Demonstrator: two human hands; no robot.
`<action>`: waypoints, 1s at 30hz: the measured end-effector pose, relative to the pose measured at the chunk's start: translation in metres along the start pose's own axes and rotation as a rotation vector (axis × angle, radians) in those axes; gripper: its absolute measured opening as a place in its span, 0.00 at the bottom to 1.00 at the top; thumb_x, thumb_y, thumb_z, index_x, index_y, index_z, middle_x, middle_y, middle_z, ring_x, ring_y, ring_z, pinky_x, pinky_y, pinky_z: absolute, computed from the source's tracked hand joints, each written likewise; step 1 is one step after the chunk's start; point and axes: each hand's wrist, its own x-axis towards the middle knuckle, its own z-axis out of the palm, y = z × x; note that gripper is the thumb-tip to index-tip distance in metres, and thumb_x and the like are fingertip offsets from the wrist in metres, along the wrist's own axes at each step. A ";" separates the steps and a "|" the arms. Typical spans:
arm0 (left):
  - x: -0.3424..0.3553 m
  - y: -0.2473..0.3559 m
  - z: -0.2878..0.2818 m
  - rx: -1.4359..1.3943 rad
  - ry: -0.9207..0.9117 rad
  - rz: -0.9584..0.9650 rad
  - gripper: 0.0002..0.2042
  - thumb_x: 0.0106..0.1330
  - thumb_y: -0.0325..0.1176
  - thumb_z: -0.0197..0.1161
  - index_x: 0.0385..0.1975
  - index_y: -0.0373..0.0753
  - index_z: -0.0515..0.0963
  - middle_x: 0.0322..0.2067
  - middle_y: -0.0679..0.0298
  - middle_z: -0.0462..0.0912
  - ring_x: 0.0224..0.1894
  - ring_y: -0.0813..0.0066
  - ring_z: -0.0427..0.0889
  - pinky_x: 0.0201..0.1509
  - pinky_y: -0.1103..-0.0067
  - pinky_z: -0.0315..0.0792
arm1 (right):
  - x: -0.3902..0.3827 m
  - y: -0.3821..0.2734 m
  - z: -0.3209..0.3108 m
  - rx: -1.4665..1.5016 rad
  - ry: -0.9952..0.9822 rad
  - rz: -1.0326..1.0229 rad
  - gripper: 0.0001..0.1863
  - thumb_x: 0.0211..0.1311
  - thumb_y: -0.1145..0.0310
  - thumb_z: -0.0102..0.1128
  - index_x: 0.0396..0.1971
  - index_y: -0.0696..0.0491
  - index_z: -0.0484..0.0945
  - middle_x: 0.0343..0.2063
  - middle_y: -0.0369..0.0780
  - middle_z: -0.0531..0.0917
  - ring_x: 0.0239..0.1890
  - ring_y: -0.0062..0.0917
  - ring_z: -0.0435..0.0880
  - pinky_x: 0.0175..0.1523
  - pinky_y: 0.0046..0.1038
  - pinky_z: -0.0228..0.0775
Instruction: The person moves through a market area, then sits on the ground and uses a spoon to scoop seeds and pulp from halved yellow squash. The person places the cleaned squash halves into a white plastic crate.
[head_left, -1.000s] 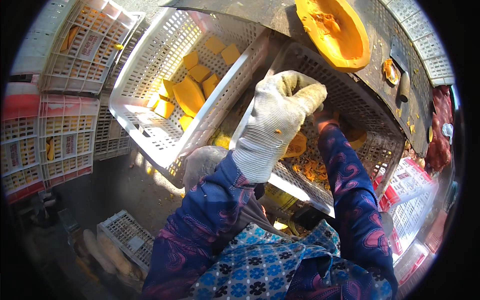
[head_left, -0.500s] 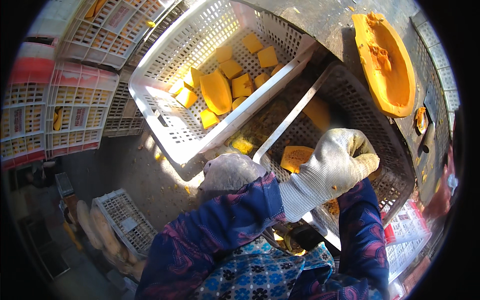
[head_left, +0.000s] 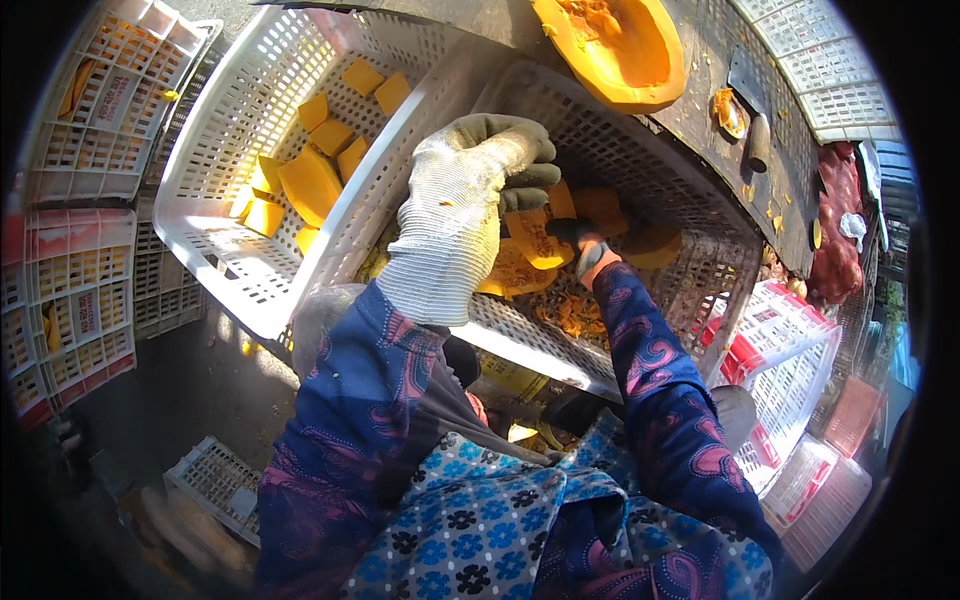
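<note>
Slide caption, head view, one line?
Gloved left hand and right hand at squash pieces in one crate; cut chunks in the neighbouring crate.

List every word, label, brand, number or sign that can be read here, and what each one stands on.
No text can be read.
White slatted plastic crate, upper left: small panel with reddish print, too small and blurred to read.
White-and-red slatted plastic crate below it: similar printed panel, also unreadable.
Translucent rectangular plastic container, lower right: red marks, too blurred to tell whether they are lettering.
</note>
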 end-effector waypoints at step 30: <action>-0.044 -0.053 0.036 -0.388 -0.241 -0.204 0.19 0.63 0.33 0.56 0.54 0.33 0.68 0.48 0.53 0.77 0.49 0.57 0.78 0.57 0.60 0.72 | -0.137 -0.134 -0.227 0.043 1.165 -0.351 0.14 0.60 0.70 0.58 0.46 0.55 0.77 0.42 0.49 0.82 0.44 0.40 0.82 0.51 0.30 0.72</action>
